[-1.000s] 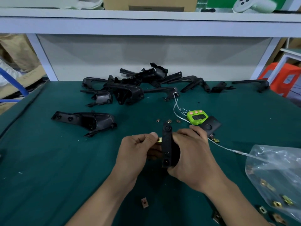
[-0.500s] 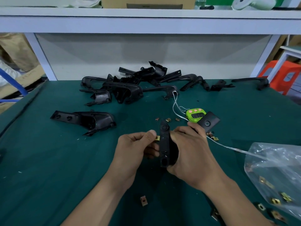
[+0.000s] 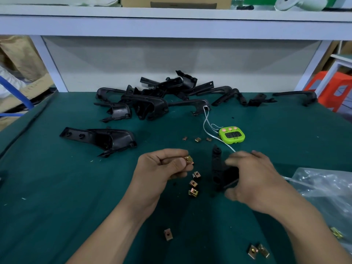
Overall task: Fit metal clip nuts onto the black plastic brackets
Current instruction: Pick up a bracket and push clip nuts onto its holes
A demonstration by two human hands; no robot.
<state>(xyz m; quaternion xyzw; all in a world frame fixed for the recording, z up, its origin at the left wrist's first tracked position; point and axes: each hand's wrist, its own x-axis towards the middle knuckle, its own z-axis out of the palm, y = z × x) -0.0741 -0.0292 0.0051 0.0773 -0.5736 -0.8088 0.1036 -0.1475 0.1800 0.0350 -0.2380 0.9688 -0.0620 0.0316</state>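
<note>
The step in hand looks to be slipping one nut onto the piece held just below the green timer (image 3: 231, 135). The right hand (image 3: 253, 180) grips the black bracket (image 3: 217, 166), fingers curled round its lower body and its narrow end pointing toward the timer (the picture is blurred there, so I cannot tell which edge faces the nut). The left hand (image 3: 160, 170), below and left of the timer, pinches a brass-coloured clip nut (image 3: 189, 160) between thumb and forefinger. Nut and bracket are near each other but apart.

To do this well, I would turn the nut so its open mouth faces the bracket's edge. I would line its threaded hole up with the hole in the plastic, then push straight on until it seats. A skewed push could spread the clip or let it spring away, so the right hand should hold firm.

Three loose nuts (image 3: 196, 175) lie on the counter (image 3: 57, 187) below the timer, between the hands. A heap of brackets (image 3: 152, 98) sits beyond the timer, to its left.
</note>
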